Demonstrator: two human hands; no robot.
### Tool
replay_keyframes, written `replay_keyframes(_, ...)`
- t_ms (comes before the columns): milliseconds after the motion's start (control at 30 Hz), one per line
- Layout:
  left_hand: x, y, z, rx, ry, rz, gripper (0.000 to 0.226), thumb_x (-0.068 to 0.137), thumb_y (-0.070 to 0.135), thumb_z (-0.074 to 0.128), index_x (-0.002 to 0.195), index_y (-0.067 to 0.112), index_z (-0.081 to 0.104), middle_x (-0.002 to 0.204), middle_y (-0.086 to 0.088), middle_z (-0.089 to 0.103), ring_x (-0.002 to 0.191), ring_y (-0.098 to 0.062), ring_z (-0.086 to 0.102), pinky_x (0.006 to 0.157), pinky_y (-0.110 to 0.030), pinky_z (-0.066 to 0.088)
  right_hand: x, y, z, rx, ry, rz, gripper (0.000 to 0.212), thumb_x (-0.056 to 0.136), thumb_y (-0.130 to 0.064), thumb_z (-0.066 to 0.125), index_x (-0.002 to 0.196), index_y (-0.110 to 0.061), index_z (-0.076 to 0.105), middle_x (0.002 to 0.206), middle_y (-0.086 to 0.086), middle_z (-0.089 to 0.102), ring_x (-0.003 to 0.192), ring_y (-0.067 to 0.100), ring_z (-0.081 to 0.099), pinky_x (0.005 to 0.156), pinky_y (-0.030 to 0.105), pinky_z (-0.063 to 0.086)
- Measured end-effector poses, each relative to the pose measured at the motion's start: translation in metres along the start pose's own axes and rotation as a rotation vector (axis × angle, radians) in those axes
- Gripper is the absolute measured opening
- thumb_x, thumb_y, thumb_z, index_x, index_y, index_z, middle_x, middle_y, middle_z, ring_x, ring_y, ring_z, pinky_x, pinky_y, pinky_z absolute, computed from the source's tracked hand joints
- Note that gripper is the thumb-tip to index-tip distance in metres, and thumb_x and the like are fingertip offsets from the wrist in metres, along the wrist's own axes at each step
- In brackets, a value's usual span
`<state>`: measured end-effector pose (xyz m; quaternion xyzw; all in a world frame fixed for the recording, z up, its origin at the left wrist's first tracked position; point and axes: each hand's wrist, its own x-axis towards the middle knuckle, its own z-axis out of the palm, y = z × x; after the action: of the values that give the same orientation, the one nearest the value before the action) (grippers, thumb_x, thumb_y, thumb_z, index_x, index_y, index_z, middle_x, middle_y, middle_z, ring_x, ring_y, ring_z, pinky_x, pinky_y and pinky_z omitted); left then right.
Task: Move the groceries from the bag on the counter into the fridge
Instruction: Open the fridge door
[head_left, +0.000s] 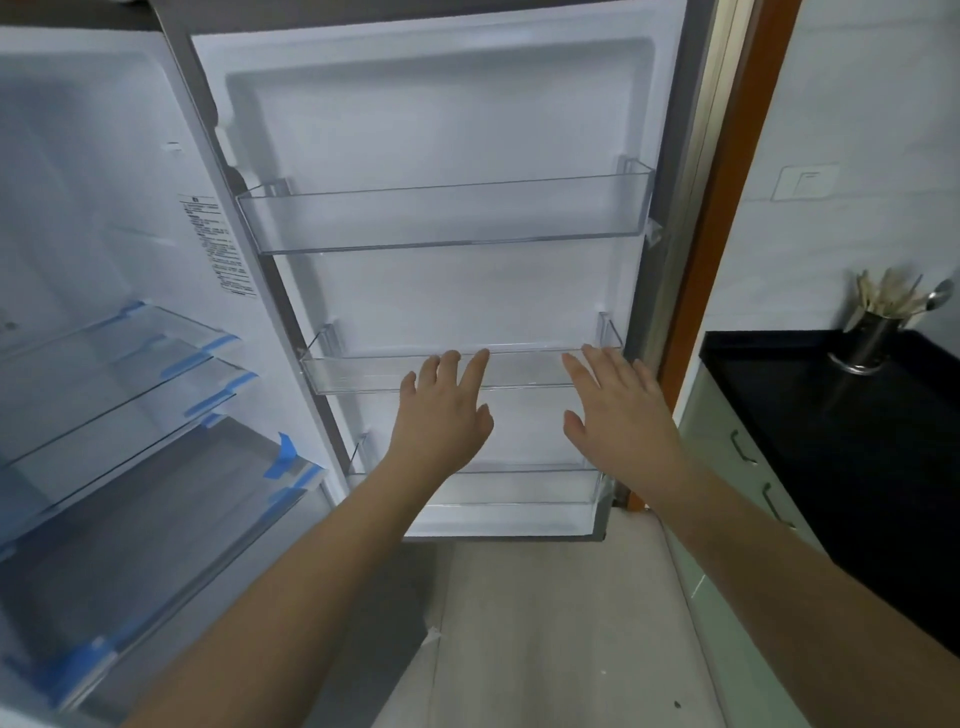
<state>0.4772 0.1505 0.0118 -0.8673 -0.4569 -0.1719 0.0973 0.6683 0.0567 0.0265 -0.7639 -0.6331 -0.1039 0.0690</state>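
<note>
The fridge stands open in front of me. Its door (447, 119) swings out ahead, with three clear door bins: a top bin (447, 218), a middle bin (363, 371) and a bottom bin (519, 499), all holding nothing. My left hand (441, 415) and my right hand (618, 415) are stretched out side by side before the middle bin, fingers spread, palms toward the door, with nothing in them. The fridge's inside at the left shows glass shelves (119, 374) with blue tape on their corners. No bag and no groceries are in view.
A black counter (852, 431) lies at the right with a metal utensil holder (867, 338) full of chopsticks and a spoon. Pale green drawers (737, 457) sit under it. A brown door frame (727, 171) stands behind the fridge door. The floor below is light grey.
</note>
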Motion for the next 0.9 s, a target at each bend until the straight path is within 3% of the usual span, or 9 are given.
replay_keyframes(167,-0.015,-0.003,-0.004,-0.036,0.004,0.116,0.061,0.094,0.043,0.046,0.149,0.022,0.03,0.15,-0.011,0.038,0.137,-0.032,0.033,0.112,-0.052,0.025,-0.027,-0.018,-0.01,0.012,-0.024,0.097,0.063,0.098,-0.055,0.018,0.154,-0.028,0.011,0.164,0.003,0.011,0.15,0.026,0.008,0.121,0.047,0.01)
replay_keyframes(333,-0.036,-0.02,-0.021,-0.058,0.01,0.211,0.073,0.09,0.067,0.025,0.149,0.027,0.027,0.153,-0.01,0.036,0.141,-0.033,0.03,0.112,-0.059,0.024,-0.054,-0.052,-0.021,0.029,0.049,0.222,0.058,0.101,-0.049,0.025,0.154,-0.027,0.015,0.162,0.003,0.018,0.149,0.024,0.015,0.119,0.041,0.015)
replay_keyframes(467,-0.051,-0.043,-0.038,-0.056,0.004,0.311,0.079,0.086,0.07,0.011,0.15,0.026,0.027,0.156,-0.009,0.031,0.143,-0.033,0.027,0.114,-0.059,0.019,-0.082,-0.09,-0.024,0.068,0.122,0.285,0.065,0.094,-0.05,0.018,0.149,-0.02,0.034,0.156,0.009,0.034,0.143,0.029,0.031,0.113,0.045,0.028)
replay_keyframes(667,-0.07,-0.028,-0.047,-0.136,-0.015,0.493,0.071,0.091,0.066,0.022,0.148,0.025,0.035,0.155,-0.009,0.036,0.14,-0.035,0.033,0.112,-0.059,0.021,-0.131,-0.116,-0.033,-0.004,0.174,0.43,0.06,0.091,-0.045,0.028,0.133,-0.013,0.055,0.138,0.017,0.055,0.128,0.036,0.051,0.103,0.051,0.042)
replay_keyframes(767,-0.082,-0.002,-0.05,-0.174,-0.085,0.585,0.069,0.094,0.066,0.019,0.152,0.028,0.021,0.162,-0.005,0.018,0.147,-0.031,0.017,0.116,-0.055,0.011,-0.164,-0.113,-0.044,-0.075,0.098,0.555,0.058,0.096,-0.046,0.028,0.142,-0.016,0.046,0.148,0.014,0.045,0.138,0.032,0.039,0.111,0.048,0.032)
replay_keyframes(900,-0.099,0.039,-0.056,-0.293,-0.126,0.677,0.068,0.092,0.066,0.019,0.15,0.031,0.022,0.162,-0.006,0.015,0.146,-0.031,0.018,0.113,-0.056,0.022,-0.215,-0.104,-0.06,-0.111,-0.001,0.707,0.057,0.1,-0.046,0.031,0.152,-0.021,0.027,0.161,0.006,0.022,0.147,0.024,0.02,0.115,0.041,0.022)
